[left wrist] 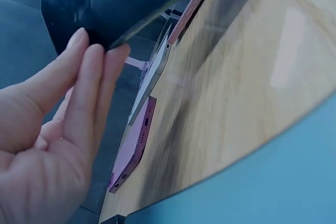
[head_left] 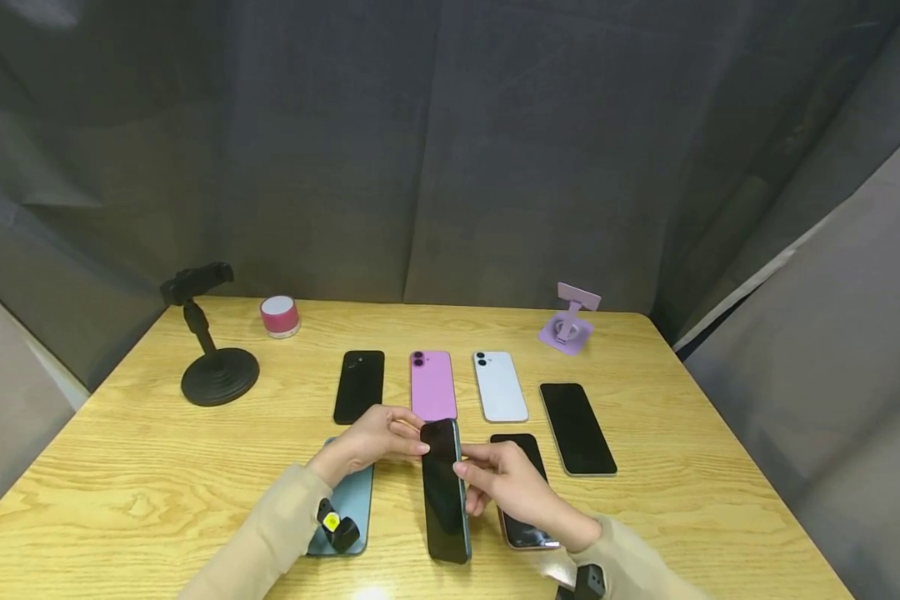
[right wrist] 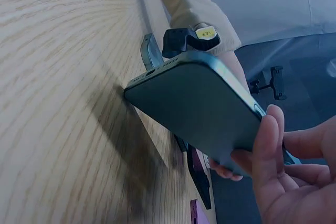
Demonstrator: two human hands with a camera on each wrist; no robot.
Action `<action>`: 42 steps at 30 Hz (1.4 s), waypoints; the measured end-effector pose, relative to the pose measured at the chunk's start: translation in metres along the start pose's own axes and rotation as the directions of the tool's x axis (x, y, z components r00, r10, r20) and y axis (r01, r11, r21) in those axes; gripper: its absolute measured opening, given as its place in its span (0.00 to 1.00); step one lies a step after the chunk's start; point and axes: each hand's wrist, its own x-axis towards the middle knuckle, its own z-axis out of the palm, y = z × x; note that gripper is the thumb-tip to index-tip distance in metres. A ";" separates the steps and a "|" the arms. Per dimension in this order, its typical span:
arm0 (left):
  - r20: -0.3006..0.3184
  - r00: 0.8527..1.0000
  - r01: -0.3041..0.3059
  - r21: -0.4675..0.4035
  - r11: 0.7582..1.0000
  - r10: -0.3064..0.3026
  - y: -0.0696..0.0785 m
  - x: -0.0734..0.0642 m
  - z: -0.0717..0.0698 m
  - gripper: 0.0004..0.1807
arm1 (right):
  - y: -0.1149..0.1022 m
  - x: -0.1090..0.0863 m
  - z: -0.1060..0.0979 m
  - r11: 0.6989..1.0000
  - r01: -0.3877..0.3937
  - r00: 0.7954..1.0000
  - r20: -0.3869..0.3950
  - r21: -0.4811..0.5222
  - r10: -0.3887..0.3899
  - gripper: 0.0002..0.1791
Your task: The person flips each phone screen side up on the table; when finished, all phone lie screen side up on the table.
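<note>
Tilted over the table, a smartphone (head_left: 444, 492) with a dark screen and a blue-green back is held between both hands. My left hand (head_left: 378, 435) pinches its upper left corner, thumb on the screen side. At the right edge, my right hand (head_left: 510, 482) grips it between thumb and fingers. The right wrist view shows the blue-green back of this phone (right wrist: 184, 108), its lower end close over the wood. Under my left forearm lies a light blue phone (head_left: 354, 504), partly covered. Another phone (head_left: 525, 533), dark side up, lies below my right hand.
Behind the hands lie a black phone (head_left: 358, 387), a pink phone (head_left: 433, 385) and a white phone (head_left: 504, 392). A dark-screened phone (head_left: 579, 429) lies right. Farther back are a black phone stand (head_left: 220, 375), a pink-and-white cylinder (head_left: 280, 318) and a purple stand (head_left: 567, 325).
</note>
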 end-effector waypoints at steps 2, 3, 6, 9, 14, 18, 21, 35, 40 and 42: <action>-0.017 1.000 -0.007 0.013 1.000 0.008 0.001 0.000 0.000 0.19 | 0.000 -0.001 -0.001 1.000 0.007 1.000 -0.005 0.002 -0.007 0.24; -0.022 1.000 -0.011 0.017 1.000 0.011 0.001 -0.001 -0.001 0.19 | 0.000 -0.001 -0.002 1.000 0.008 1.000 -0.008 0.000 -0.008 0.24; -0.033 0.999 -0.024 0.032 0.999 0.025 0.001 -0.002 -0.001 0.19 | 0.001 -0.002 -0.002 1.000 0.000 1.000 -0.024 -0.009 -0.001 0.24; -0.048 0.998 -0.036 0.046 0.998 0.039 0.001 -0.004 -0.003 0.19 | 0.003 -0.002 -0.002 1.000 -0.008 0.999 -0.042 -0.019 0.007 0.24; -0.065 0.997 -0.043 0.072 0.996 0.048 0.002 -0.006 -0.007 0.19 | 0.009 0.001 -0.002 1.000 -0.021 0.998 -0.058 -0.022 0.020 0.24; -0.069 0.996 -0.048 0.080 0.996 0.054 0.004 -0.007 -0.009 0.18 | 0.015 0.003 -0.004 0.999 -0.023 0.997 -0.075 -0.029 0.021 0.23; -0.067 0.996 -0.052 0.074 0.996 0.057 0.004 -0.008 -0.010 0.17 | 0.021 0.005 -0.006 0.999 -0.018 0.996 -0.083 -0.027 0.016 0.23; -0.122 0.990 -0.048 0.132 0.990 0.064 0.004 -0.010 -0.006 0.15 | 0.042 0.015 -0.004 0.997 -0.068 0.994 -0.089 -0.021 0.066 0.22; -0.145 0.988 -0.032 0.152 0.988 0.054 0.004 -0.010 -0.004 0.14 | 0.045 0.017 -0.004 0.997 -0.076 0.993 -0.088 -0.027 0.073 0.21; -0.153 0.987 -0.022 0.156 0.987 0.046 0.004 -0.011 -0.003 0.14 | 0.045 0.018 -0.003 0.996 -0.081 0.992 -0.095 -0.032 0.077 0.21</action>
